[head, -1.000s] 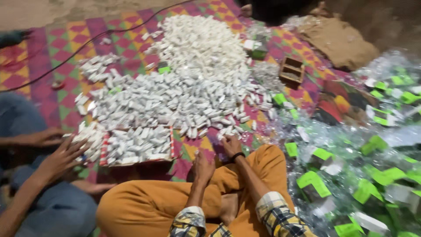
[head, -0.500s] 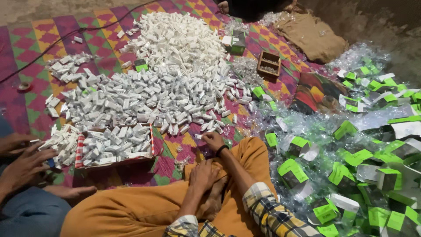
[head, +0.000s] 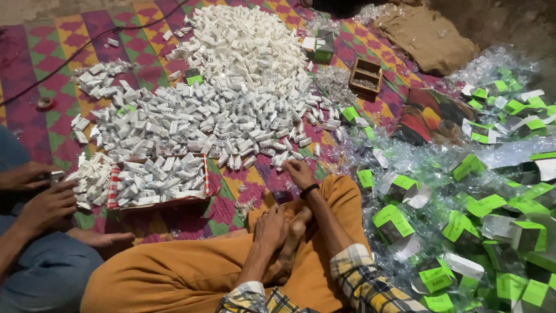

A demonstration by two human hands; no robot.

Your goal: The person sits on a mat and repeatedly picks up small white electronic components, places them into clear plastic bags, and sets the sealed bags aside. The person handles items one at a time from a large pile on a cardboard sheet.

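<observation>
The person sits cross-legged in orange trousers on a patterned woven mat. The right hand reaches forward to the near edge of the wide heap of small white wrapped blocks, fingers curled down onto one or two of them; whether they are pinched yet, I cannot tell. The left hand rests on the person's own foot, fingers loosely together, holding nothing. A shallow red-striped tray filled with blocks lies to the left, green-and-clear packets to the right. This looks like the picking-up step; next calls for a firm pinch and lift.
</observation>
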